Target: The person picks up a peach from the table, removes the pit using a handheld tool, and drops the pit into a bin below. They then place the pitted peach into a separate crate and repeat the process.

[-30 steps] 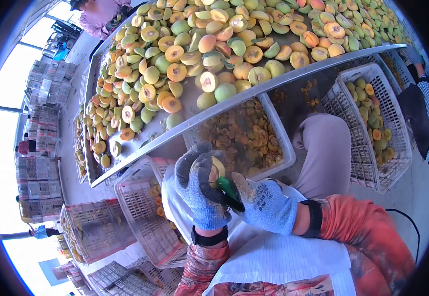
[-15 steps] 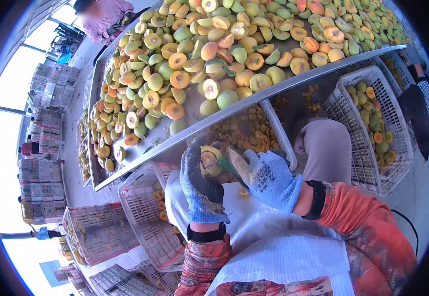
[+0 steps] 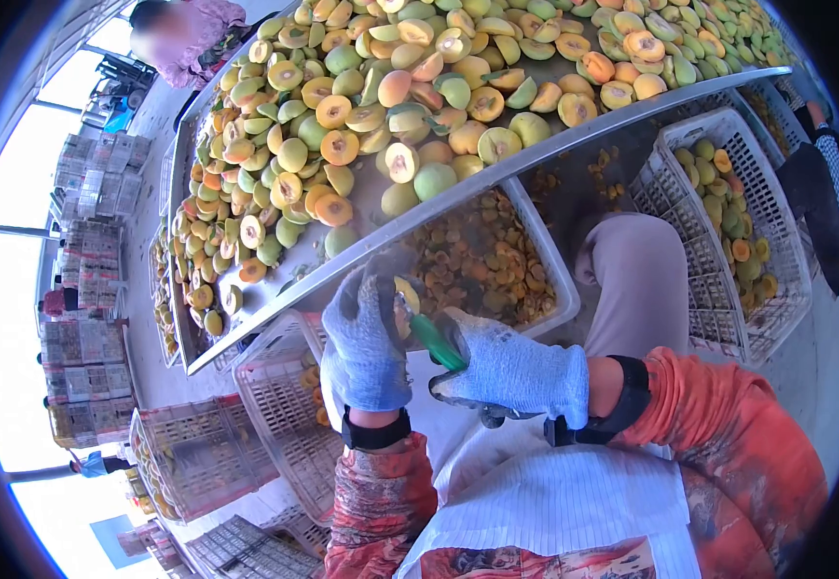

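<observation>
My left hand (image 3: 366, 333), in a blue-grey knitted glove, is closed round a yellow fruit half (image 3: 407, 293), like a peach or an apricot. Most of that fruit is hidden by the fingers. My right hand (image 3: 511, 365), gloved alike, grips a tool by its green handle (image 3: 436, 342). The tool's tip points left and meets the fruit; its exact shape is too small to make out. Both hands are in front of the near rim of a metal table (image 3: 496, 172). Below them a white crate (image 3: 566, 289) holds small brown-orange pieces.
Halved fruit (image 3: 340, 147) is heaped on the metal table. A crate of fruit (image 3: 796, 256) stands at right beyond my knee (image 3: 636, 280), with more crates (image 3: 279, 425) at left. One person (image 3: 188, 43) is at the far left, another person (image 3: 829, 203) at the right edge. Stacked crates (image 3: 86, 347) line the left.
The left hand has turned, so the fruit's cut face now shows edge-on. My right hand has rolled over and lowered slightly, showing more of the green handle. The view has shifted a little.
</observation>
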### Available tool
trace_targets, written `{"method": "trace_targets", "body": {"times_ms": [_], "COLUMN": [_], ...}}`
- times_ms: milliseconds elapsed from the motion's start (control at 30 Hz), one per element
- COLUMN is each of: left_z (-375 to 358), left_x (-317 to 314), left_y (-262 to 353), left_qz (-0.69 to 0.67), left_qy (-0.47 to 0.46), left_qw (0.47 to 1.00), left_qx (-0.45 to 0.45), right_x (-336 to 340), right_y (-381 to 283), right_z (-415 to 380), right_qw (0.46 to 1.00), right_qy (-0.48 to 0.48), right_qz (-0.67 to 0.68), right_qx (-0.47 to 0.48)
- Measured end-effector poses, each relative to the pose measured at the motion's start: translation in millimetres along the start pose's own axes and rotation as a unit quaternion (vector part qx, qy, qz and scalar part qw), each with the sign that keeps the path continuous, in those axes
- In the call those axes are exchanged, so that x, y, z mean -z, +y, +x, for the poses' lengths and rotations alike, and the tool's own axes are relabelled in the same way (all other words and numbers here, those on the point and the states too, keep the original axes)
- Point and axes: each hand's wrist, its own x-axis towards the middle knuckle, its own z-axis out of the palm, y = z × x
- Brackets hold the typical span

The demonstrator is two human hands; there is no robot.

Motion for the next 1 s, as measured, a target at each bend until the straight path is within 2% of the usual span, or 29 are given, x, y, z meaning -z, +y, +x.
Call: {"method": "trace_targets", "body": {"times_ms": [33,67,100,133,200,267,333,400,467,500,533,567,600,633,700,733,800,833,867,933,967,1000], "left_z": [4.8,9.3,15.4,18.9,14.8,13.6,10.3,10.2,16.0,12.4,9.0,6.5,3.7,-1.6,-9.8,-10.0,-9.5,-4.0,1.8,12.9,11.8,9.3], "left_x": [4.9,10.9,16.7,19.5,10.2,7.3,4.6,7.1,16.5,12.6,11.0,10.2,8.5,5.0,-2.5,-3.4,-1.7,3.2,10.9,22.6,17.7,17.2], "left_y": [6.4,3.8,-2.2,-5.8,-6.0,-12.0,-13.0,-12.5,-8.4,-6.9,-12.6,-21.7,-28.7,-33.1,-39.4,-37.4,-25.2,-17.5,-15.1,-14.1,-17.5,-16.1], "left_qz": [-0.029,-0.030,-0.032,-0.033,-0.044,0.032,0.047,0.059,0.007,0.045,0.044,0.081,0.117,0.119,0.057,0.056,0.013,-0.062,-0.062,-0.022,0.058,0.059], "left_qy": [-0.070,-0.069,-0.120,-0.171,-0.137,-0.080,-0.063,-0.044,-0.148,-0.137,-0.136,-0.074,-0.010,-0.009,0.109,0.107,0.015,-0.054,-0.052,-0.224,-0.154,-0.155], "left_qw": [0.992,0.992,0.984,0.973,0.982,0.996,0.997,0.997,0.965,0.973,0.973,0.992,0.991,0.990,0.986,0.987,1.000,0.990,0.990,0.966,0.985,0.985], "left_qx": [0.105,0.106,0.128,0.150,0.126,-0.007,0.006,0.019,0.218,0.183,0.184,0.058,-0.070,-0.069,-0.109,-0.108,0.022,0.117,0.118,0.123,0.047,0.046], "right_x": [1.8,3.6,8.7,7.0,2.0,3.7,7.0,9.9,12.0,13.0,12.7,12.6,12.4,10.2,6.2,8.6,13.5,12.6,11.5,11.8,11.7,12.1], "right_y": [-0.8,-2.5,-10.1,-6.9,1.8,1.1,-0.5,-2.0,-2.7,-3.0,-4.1,-6.0,-7.4,-7.8,-7.7,-9.0,-12.3,-9.4,-4.5,1.0,3.3,4.6], "right_z": [0.8,1.1,-1.0,0.2,4.0,3.8,2.6,1.7,1.9,1.8,1.0,0.4,0.3,-0.2,-2.6,-3.7,-5.5,-5.5,-4.9,-2.5,-2.5,-2.6], "right_qw": [0.996,0.985,0.973,0.973,0.974,0.977,0.979,0.987,0.983,0.978,0.978,0.975,0.973,0.972,0.986,0.986,0.983,0.983,0.972,0.960,0.960,0.960], "right_qy": [-0.032,-0.066,-0.094,-0.095,-0.069,-0.070,-0.068,-0.079,-0.099,-0.117,-0.118,-0.118,-0.118,-0.120,-0.078,-0.076,-0.100,-0.101,-0.114,-0.128,-0.144,-0.158], "right_qz": [0.073,0.144,0.171,0.170,0.199,0.191,0.185,0.104,0.115,0.127,0.126,0.144,0.161,0.162,0.126,0.128,0.111,0.111,0.165,0.215,0.216,0.217], "right_qx": [-0.037,-0.075,-0.119,-0.120,-0.079,-0.066,-0.056,-0.092,-0.106,-0.120,-0.121,-0.119,-0.117,-0.117,-0.070,-0.072,-0.108,-0.109,-0.121,-0.128,-0.106,-0.085]}}
